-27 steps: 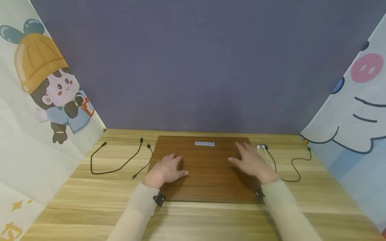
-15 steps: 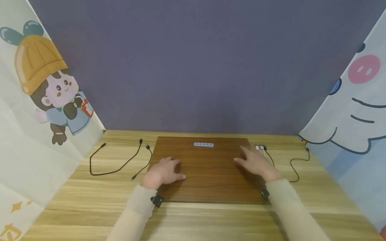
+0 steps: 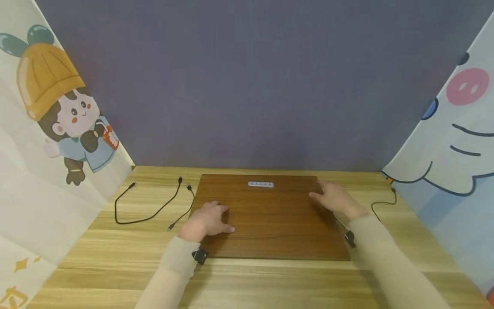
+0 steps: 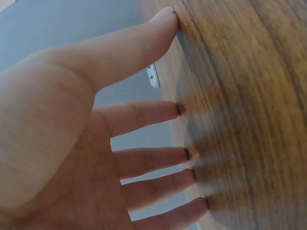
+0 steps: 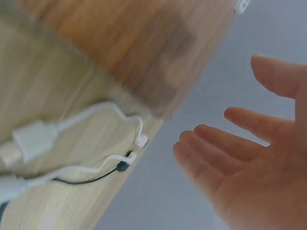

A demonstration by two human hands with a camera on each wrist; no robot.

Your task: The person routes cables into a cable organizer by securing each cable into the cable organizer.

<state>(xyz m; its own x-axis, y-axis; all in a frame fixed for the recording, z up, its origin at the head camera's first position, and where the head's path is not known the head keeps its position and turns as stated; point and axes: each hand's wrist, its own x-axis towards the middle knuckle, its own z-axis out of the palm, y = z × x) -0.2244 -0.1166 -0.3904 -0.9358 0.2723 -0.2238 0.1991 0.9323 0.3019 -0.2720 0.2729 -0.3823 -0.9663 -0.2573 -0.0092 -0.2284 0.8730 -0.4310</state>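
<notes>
A: Largest entry?
B: Table, pale yellow wood grain (image 3: 247, 283). On top, flat rectangular dark-brown wood-grain board (image 3: 270, 219). Possible fault: sliding, from uneven sideways pressure.

A: Hands?
B: Left hand (image 3: 208, 221): fingers straight, spread, tips touching the board's left part, nothing gripped. Right hand (image 3: 339, 201): fingers loosely extended, empty, over the board's far right corner; no contact visible.

A: Cables?
B: Long black cable, sharply bent (image 3: 146, 220), left of the board. Thin wavy black cable (image 3: 382, 202), right side, partly hidden by the sleeve. Short thin black cable (image 3: 191, 206), just beside the board's left edge. Pair of thin white cables, white-plugged (image 5: 34, 140), right of the board. Likely fault: snagging or tangling; cause, black and white plugs bunched together.

A: Smallest?
B: Slim white slotted strip, rounded ends (image 3: 260, 184), near the board's far edge. Possible fault: skidding, from any tilt, if unattached.
</notes>
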